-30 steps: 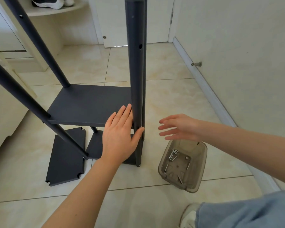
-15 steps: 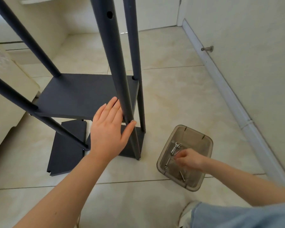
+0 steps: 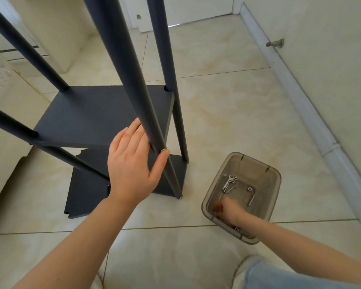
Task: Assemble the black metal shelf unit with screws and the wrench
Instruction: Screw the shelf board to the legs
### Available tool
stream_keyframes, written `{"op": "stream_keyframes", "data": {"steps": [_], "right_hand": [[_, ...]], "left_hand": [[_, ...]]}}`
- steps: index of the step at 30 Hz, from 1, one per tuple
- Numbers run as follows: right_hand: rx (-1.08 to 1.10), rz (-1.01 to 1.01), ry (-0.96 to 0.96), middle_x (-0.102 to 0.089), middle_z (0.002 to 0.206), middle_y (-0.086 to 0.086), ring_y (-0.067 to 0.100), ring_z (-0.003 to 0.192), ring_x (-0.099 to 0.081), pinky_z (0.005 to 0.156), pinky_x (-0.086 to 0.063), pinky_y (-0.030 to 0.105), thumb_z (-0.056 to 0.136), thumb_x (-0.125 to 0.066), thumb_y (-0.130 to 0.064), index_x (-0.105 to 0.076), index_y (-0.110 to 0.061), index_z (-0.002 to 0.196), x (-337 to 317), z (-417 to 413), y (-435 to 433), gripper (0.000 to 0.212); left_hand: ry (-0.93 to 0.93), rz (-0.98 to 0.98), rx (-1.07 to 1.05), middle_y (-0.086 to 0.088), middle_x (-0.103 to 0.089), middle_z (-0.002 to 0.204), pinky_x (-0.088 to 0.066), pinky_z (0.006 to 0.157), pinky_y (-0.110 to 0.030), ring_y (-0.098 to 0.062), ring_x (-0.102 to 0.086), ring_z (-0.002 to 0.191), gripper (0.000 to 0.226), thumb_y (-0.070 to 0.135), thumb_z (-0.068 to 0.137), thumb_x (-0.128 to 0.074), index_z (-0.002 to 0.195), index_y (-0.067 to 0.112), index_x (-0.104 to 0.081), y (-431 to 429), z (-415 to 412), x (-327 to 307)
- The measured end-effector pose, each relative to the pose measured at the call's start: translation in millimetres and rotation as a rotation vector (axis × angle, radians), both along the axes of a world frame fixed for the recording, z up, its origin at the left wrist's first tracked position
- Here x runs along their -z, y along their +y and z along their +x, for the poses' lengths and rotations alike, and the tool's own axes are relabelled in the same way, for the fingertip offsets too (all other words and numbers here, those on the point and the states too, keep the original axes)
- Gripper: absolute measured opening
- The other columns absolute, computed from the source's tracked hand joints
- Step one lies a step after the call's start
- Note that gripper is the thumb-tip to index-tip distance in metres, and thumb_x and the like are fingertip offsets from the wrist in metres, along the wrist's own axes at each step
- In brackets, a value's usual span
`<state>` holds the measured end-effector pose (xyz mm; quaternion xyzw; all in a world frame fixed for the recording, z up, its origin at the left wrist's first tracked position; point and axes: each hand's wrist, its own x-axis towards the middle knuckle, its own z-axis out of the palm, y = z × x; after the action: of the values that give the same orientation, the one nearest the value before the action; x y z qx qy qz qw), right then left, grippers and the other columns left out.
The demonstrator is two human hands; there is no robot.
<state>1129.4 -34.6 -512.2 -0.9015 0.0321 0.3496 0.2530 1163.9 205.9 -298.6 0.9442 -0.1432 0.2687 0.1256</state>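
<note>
We see the black shelf unit standing on the tiled floor. Our left hand rests flat and unclenched against its nearest pole. Our right hand reaches into the brown plastic box among the screws; whether its fingers are grasping one, we cannot tell.

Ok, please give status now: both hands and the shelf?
Left hand open, bracing front pole. Right hand in screw bin, grip unclear. Nothing in the way.
</note>
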Motion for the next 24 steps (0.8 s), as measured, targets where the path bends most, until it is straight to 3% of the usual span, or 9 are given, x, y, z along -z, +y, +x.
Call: {"op": "stream_keyframes", "data": {"steps": [7, 15, 24], "right_hand": [[0.077, -0.064, -0.061, -0.069, 0.103, 0.005, 0.025, 0.096, -0.065, 0.082, -0.054, 0.035, 0.084, -0.053, -0.007, -0.070, -0.024, 0.095, 9.7, 3.2, 5.4, 0.027], [0.118, -0.208, -0.117, -0.068, 0.105, 0.006, 0.028, 0.097, -0.064, 0.073, -0.047, 0.031, 0.078, -0.054, -0.011, -0.067, -0.022, 0.095, 13.7, 5.1, 16.6, 0.024], [-0.052, -0.350, -0.169, -0.067, 0.109, 0.008, 0.030, 0.102, -0.064, 0.070, -0.040, 0.029, 0.082, -0.054, -0.012, -0.067, -0.018, 0.101, 6.5, 9.8, 15.2, 0.024]], "left_hand": [[-0.006, -0.026, 0.001, -0.004, -0.058, 0.142, -0.016, 0.118, -0.030, -0.024, -0.046, 0.139, 0.047, 0.048, 0.098, -0.046, 0.128, 0.015, -0.059, -2.5, 1.3, 0.0], [0.006, -0.027, 0.010, -0.002, -0.057, 0.143, -0.008, 0.119, -0.019, -0.022, -0.045, 0.139, 0.048, 0.048, 0.098, -0.047, 0.133, 0.016, -0.057, -0.9, 1.4, -0.1], [0.009, -0.045, 0.021, -0.003, -0.059, 0.141, -0.015, 0.117, -0.026, -0.023, -0.047, 0.137, 0.048, 0.047, 0.097, -0.047, 0.131, 0.015, -0.059, -1.9, 1.1, -1.2]]}}
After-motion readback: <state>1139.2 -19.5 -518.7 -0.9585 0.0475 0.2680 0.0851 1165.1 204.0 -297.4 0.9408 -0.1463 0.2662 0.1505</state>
